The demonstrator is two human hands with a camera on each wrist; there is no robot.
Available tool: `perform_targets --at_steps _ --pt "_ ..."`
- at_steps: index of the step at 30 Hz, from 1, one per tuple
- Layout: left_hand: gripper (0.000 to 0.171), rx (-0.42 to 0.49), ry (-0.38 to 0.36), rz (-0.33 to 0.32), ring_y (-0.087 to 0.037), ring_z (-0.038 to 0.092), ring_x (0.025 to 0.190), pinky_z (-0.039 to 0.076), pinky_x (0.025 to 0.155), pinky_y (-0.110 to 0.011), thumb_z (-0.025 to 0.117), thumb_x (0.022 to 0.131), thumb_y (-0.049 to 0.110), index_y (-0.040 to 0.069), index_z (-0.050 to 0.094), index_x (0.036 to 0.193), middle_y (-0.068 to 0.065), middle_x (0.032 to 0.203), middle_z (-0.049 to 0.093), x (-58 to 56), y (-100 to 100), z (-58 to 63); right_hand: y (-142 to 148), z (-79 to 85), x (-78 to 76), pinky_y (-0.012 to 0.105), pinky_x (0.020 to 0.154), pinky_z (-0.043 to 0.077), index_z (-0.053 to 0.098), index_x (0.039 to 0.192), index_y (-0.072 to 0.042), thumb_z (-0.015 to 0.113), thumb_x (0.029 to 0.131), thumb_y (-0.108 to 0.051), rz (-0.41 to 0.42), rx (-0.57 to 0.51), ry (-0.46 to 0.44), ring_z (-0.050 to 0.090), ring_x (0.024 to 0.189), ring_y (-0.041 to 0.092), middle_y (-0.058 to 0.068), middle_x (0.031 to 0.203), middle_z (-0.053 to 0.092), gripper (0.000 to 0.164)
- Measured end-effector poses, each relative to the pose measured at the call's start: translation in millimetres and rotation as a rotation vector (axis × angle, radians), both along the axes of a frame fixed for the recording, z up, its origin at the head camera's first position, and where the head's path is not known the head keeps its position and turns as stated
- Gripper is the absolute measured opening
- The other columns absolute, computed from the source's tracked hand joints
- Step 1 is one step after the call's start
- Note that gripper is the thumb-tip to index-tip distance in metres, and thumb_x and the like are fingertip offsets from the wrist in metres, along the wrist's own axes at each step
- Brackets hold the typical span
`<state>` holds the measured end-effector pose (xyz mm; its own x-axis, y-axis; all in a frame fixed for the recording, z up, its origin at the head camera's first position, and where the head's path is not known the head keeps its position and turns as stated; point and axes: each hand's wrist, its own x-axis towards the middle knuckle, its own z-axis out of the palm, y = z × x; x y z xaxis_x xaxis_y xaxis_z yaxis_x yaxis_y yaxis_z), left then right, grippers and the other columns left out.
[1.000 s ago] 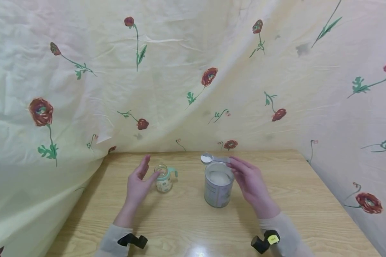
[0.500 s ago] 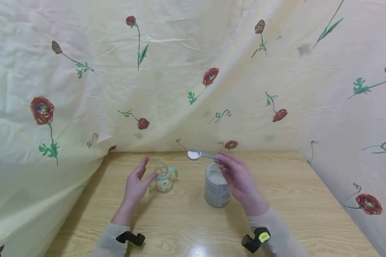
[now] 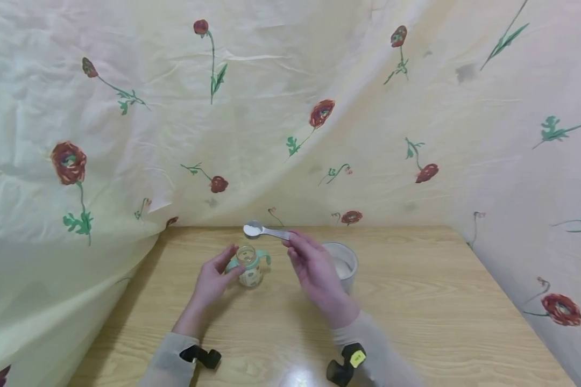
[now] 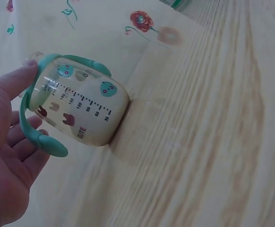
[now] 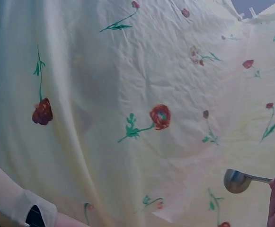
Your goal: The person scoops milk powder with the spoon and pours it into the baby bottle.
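Observation:
A small clear baby bottle [image 3: 249,275] with a green collar and two green handles stands upright and uncapped on the table. Marks and animal prints show on its side in the left wrist view, with pale contents inside. My left hand [image 3: 214,278] grips it at the neck, thumb in front and fingers behind. Between thumb and fingers, my right hand [image 3: 317,274] pinches a measuring spoon [image 3: 253,230] by its handle. White powder fills the bowl, which is held above and just behind the bottle's mouth. In the right wrist view only the bowl's underside [image 5: 236,181] shows.
An open tin [image 3: 348,259] of white powder stands behind my right hand, partly hidden by it. The wooden table [image 3: 440,301] meets a flower-printed cloth [image 3: 271,107] hung at the back and sides.
My right hand has carried the filled spoon leftward from over the tin to near the bottle's mouth. My left hand has closed in from beside the bottle onto its neck.

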<state>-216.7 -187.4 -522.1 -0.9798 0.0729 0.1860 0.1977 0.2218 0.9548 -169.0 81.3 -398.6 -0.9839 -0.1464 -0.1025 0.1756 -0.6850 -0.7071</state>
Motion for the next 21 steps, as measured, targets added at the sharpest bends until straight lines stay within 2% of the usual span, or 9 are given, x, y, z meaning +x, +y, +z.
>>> perform_targets --at_steps 3,7,11,16,21 --pt "0.079 -0.019 -0.013 0.001 -0.031 0.042 0.152 0.031 0.127 -0.047 0.084 0.096 0.026 0.003 0.045 0.161 -0.013 0.164 0.047 -0.6 1.4 -4.5 -15.1 -13.6 -4.9 0.013 0.081 0.058 0.071 0.117 -0.005 0.065 0.107 -0.007 -0.025 0.028 -0.006 0.07 0.082 0.003 0.003 0.097 0.078 0.012" --pt "0.076 -0.058 -0.016 0.005 -0.033 0.049 0.147 0.037 0.124 -0.049 0.087 0.092 0.029 0.008 0.053 0.157 -0.013 0.159 0.053 -1.7 5.3 -9.9 -27.1 -34.9 -13.1 0.014 0.084 0.059 0.067 0.128 0.003 0.067 0.106 -0.008 -0.095 0.082 -0.017 0.071 0.086 0.004 0.003 0.099 0.078 0.024" --pt "0.079 -0.062 -0.021 0.024 -0.032 0.05 0.147 0.036 0.125 -0.05 0.09 0.089 0.034 0.012 0.055 0.156 -0.01 0.158 0.056 -2.1 8.6 -12.5 -34.8 -49.2 -19.4 0.018 0.089 0.06 0.065 0.131 0.006 0.069 0.105 -0.007 -0.144 0.131 0.015 0.073 0.091 0.007 0.004 0.1 0.078 0.03" --pt "0.086 -0.068 -0.041 0.057 -0.03 0.05 0.147 0.035 0.125 -0.051 0.092 0.085 0.042 0.015 0.055 0.157 -0.007 0.158 0.056 -2.7 7.7 -13.6 -42.4 -56.9 -24.1 0.02 0.09 0.06 0.066 0.13 0.006 0.07 0.104 -0.007 -0.136 0.134 0.027 0.073 0.091 0.009 0.004 0.099 0.078 0.029" --pt "0.085 -0.06 -0.028 0.089 -0.03 0.053 0.144 0.038 0.124 -0.05 0.094 0.083 0.04 0.012 0.058 0.154 -0.009 0.154 0.06 -4.0 5.8 -10.5 -47.0 -62.8 -31.3 0.022 0.092 0.06 0.062 0.135 0.009 0.069 0.104 -0.007 -0.11 0.176 0.035 0.074 0.094 0.011 0.007 0.103 0.077 0.035"
